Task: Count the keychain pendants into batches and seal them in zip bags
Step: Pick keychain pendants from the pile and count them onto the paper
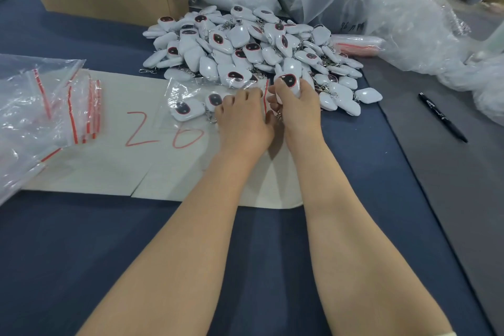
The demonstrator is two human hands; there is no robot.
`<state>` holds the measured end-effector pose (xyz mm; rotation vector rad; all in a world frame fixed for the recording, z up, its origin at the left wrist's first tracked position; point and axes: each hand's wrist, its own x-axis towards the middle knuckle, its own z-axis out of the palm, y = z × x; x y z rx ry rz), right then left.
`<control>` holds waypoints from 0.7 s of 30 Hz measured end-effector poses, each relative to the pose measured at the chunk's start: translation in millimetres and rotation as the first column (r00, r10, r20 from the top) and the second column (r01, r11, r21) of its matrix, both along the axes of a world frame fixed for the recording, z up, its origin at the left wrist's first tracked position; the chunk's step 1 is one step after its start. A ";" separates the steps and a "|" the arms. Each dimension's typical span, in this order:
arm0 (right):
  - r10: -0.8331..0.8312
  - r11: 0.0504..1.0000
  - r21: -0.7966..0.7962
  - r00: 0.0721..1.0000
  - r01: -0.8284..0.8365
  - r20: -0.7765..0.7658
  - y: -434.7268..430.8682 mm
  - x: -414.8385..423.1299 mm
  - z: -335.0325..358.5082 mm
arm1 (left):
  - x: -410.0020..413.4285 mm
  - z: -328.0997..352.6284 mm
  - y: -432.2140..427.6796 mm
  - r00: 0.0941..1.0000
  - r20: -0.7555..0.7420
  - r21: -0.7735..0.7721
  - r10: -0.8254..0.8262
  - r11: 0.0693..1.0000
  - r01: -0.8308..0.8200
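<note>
**A:** Where is the pendant that goes in now?

**B:** The white pendant (288, 84) with the dark face sits in the right hand (297, 109), whose fingers wrap round it. It is right at the red-striped mouth of the zip bag (185, 88). The bag lies flat on the pale sheet (109, 166), just in front of the pile (245, 46).

**A:** And the left hand?

**B:** The left hand (241, 117) has its fingers bent down over the bag beside the mouth. I read that as gripping the top film to hold the bag open, though the thumb is hidden.

**A:** How would you do this step well?

**B:** Lift the top lip clear and slide the pendant in body first, so its clasp doesn't catch the strip. Then push it down to join the others, and count one for every drop. The sheet has "20" written on it in red, which is likely the batch size.

**A:** How many of each thing?

**B:** Two pendants show inside the bag and one is in the hand, so three I can vouch for. More may lie under the left hand. The pile holds far too many to count. There is one pen (441, 117) off to the right and one cardboard box (109, 3) at the back. There is also one heap of spare bags (54, 101), with several red strips showing but the number unclear.
</note>
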<state>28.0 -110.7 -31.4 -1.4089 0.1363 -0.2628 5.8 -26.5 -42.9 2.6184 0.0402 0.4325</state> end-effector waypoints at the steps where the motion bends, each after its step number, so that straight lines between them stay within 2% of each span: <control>1: 0.015 1.000 -0.003 1.000 -0.015 0.010 -0.3 -0.4 0.1 | 0.0 -0.1 -0.2 1.000 -0.002 -0.008 0.000 1.000 0.000; 7: 0.089 0.996 0.028 0.995 -0.090 0.051 -0.9 -2.5 2.3 | 0.2 1.3 0.8 1.000 -0.002 -0.059 0.002 0.998 -0.002; 13: 0.053 0.994 0.096 0.999 -0.052 -0.005 -1.4 2.2 0.5 | 1.3 1.4 1.2 1.000 0.004 -0.082 0.005 0.997 -0.005; 17: 0.060 0.998 0.010 0.998 -0.061 0.009 -0.4 2.5 -1.7 | 1.4 1.0 1.0 1.000 0.022 -0.091 0.013 0.996 -0.011; 21: 0.050 0.997 0.051 0.999 -0.049 0.000 0.5 2.4 0.2 | 2.2 1.5 1.8 0.999 0.052 -0.086 0.004 0.996 0.000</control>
